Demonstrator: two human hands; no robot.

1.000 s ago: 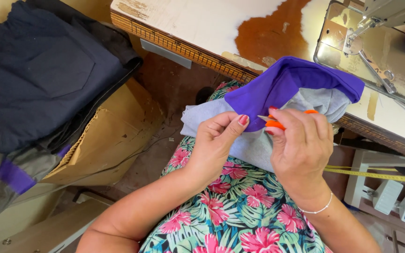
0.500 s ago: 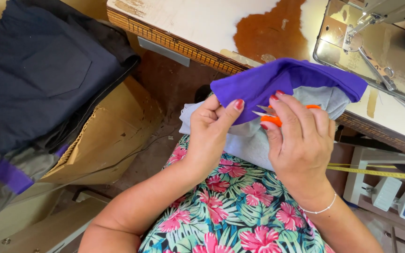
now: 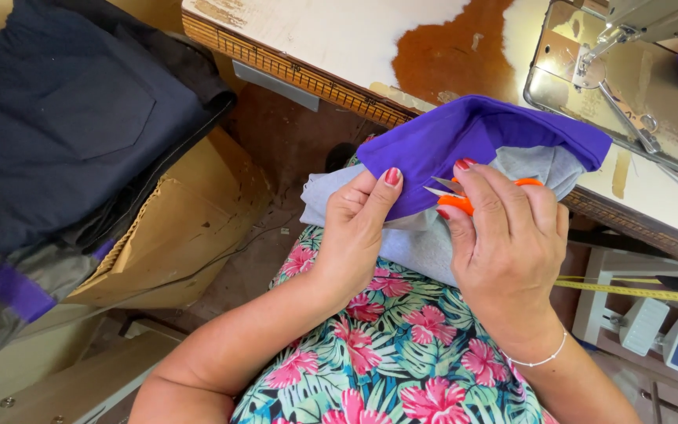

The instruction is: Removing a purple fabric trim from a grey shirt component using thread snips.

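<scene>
The right hand (image 3: 508, 243) is closed around orange thread snips (image 3: 455, 196), blades now pointed toward 10 o'clock at the purple fabric (image 3: 464, 141), which has been lifted slightly. The fabric's edge is pinched by the left hand (image 3: 359, 224) at 9 o'clock of the snips, above the lap.

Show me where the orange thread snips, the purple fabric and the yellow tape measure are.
orange thread snips (image 3: 458, 203), head view, on the orange handle by the right hand's fingers.
purple fabric (image 3: 464, 137), head view, middle of the purple panel.
yellow tape measure (image 3: 637, 291), head view, on the flat yellow strip.

one head-worn camera looks steeply down, close over the lap and sewing table (image 3: 339, 39).
</scene>
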